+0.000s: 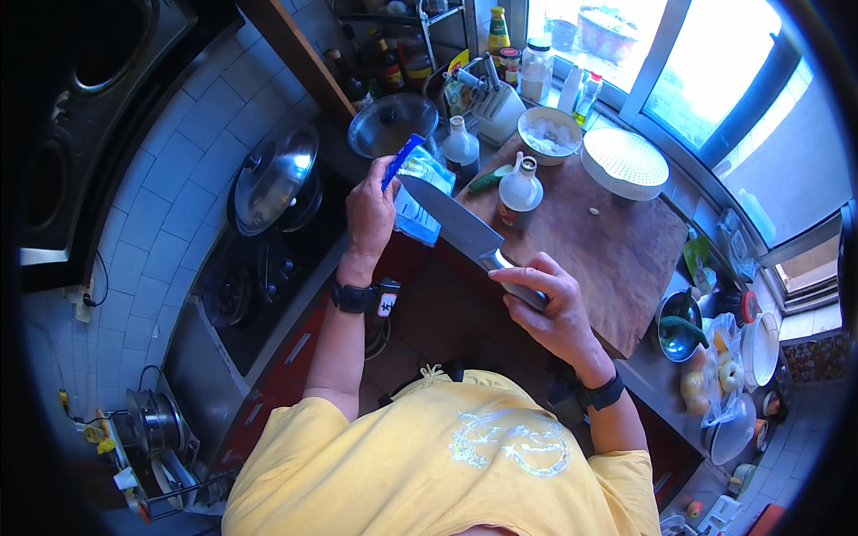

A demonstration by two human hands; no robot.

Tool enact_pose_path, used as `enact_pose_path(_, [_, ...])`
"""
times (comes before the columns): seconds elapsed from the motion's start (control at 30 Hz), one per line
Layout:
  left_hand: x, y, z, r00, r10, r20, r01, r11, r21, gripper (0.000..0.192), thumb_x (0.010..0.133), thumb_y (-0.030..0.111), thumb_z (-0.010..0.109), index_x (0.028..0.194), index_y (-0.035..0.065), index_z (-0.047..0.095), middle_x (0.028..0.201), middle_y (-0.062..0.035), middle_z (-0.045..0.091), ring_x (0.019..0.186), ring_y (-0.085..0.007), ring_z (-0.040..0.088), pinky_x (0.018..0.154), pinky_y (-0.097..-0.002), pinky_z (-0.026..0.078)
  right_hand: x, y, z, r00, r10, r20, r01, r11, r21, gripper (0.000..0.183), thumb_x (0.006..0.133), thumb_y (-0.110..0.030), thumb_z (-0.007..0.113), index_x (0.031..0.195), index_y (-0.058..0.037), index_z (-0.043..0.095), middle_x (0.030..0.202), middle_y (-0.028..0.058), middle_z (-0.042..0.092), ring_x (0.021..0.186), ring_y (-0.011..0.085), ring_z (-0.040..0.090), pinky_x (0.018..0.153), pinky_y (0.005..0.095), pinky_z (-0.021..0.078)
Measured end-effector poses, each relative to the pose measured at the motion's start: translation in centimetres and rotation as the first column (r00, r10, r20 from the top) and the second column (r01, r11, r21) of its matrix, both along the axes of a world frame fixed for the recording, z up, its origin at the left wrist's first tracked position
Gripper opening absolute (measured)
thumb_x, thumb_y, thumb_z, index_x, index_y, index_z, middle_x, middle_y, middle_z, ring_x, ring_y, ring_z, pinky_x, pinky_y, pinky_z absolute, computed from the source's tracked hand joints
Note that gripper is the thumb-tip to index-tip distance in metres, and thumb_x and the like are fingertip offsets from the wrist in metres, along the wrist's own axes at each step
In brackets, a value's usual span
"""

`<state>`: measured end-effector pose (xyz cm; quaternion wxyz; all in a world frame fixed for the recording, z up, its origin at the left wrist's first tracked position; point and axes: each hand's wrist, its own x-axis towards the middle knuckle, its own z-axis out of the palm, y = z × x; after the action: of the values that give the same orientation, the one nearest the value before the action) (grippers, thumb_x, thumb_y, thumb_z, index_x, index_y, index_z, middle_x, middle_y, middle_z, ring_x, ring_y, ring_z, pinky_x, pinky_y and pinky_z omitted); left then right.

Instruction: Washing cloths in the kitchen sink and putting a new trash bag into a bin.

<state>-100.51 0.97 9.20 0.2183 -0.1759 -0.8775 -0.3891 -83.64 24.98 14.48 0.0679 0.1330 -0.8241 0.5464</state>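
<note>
My left hand [373,214] grips the dark blue top edge of a light blue plastic packet [417,204], which hangs down from it. In my right hand [551,311] is the handle of a kitchen knife [459,218]. Its broad blade points up and left, with the tip at the packet near my left fingers; whether it touches the packet I cannot tell. A bottle [520,191] with a white upper part and small handle stands on the wooden cutting board [603,268], just beyond the knife. Beside it lies a piece of cucumber [489,179].
A similar bottle [460,147], a knife block [497,110], a bowl of white contents [549,134] and a white strainer basket [626,161] stand farther back. On the left is a lidded pan [275,181] on the stove [258,288]. At right, a metal bowl [678,328] holds a cucumber.
</note>
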Motion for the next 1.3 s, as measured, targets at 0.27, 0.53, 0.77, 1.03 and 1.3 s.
enact_pose_path(0.27, [0.9,0.8,1.0,0.999,0.023,-0.026,-0.024,0.998,-0.058,0.031,0.087,-0.003,0.056,0.117,0.0062,0.060,0.105,-0.0167,0.066,0.097,-0.0324,0.064,0.082,-0.0366,0.054,0.8,-0.8,-0.3,0.999,-0.039,-0.029,0.039,0.999,0.003,0.035,0.073,0.004,0.065,0.104,-0.0113,0.069,0.083,0.0078,0.051,0.072,0.0206,0.055,0.064,0.0299,0.0469])
enact_pose_path(0.53, [0.9,1.1,0.7,0.988,-0.084,-0.129,0.079,0.996,-0.047,0.032,0.084,-0.007,0.055,0.112,0.0071,0.062,0.105,-0.0133,0.066,0.099,-0.0324,0.063,0.085,-0.0357,0.053,1.1,-0.5,-0.6,0.997,-0.057,-0.057,0.056,0.998,-0.027,0.034,0.071,0.005,0.064,0.102,-0.0094,0.069,0.081,0.0056,0.052,0.070,0.0169,0.054,0.063,0.0275,0.0440])
enact_pose_path(0.77, [1.4,2.2,1.9,0.983,-0.065,-0.170,0.063,0.998,-0.020,0.031,0.085,-0.004,0.056,0.111,0.0115,0.061,0.104,-0.0126,0.067,0.094,-0.0322,0.064,0.080,-0.0390,0.052,1.3,-1.9,-2.1,0.995,-0.091,-0.049,0.085,0.989,-0.121,0.034,0.073,0.003,0.064,0.105,-0.0090,0.068,0.081,0.0070,0.050,0.072,0.0192,0.054,0.064,0.0278,0.0450])
enact_pose_path(1.03, [3.0,3.8,3.3,0.960,-0.280,-0.026,0.278,0.932,0.234,0.029,0.091,0.000,0.050,0.119,0.0081,0.055,0.108,-0.0129,0.065,0.100,-0.0299,0.062,0.089,-0.0352,0.048,-0.7,-1.4,-2.6,0.964,-0.250,-0.087,0.235,0.961,-0.148,0.034,0.074,0.001,0.063,0.106,-0.0086,0.069,0.080,0.0066,0.051,0.071,0.0182,0.055,0.065,0.0278,0.0446])
enact_pose_path(1.3, [1.5,0.0,0.9,0.950,-0.119,0.289,0.016,0.942,0.336,0.025,0.098,0.017,0.047,0.119,0.0061,0.055,0.089,-0.0054,0.065,0.082,-0.0140,0.063,0.072,-0.0267,0.051,1.3,1.0,0.4,0.994,-0.110,0.021,0.111,0.993,-0.036,0.032,0.074,0.002,0.063,0.103,-0.0083,0.070,0.079,0.0056,0.053,0.070,0.0159,0.055,0.062,0.0258,0.0436])
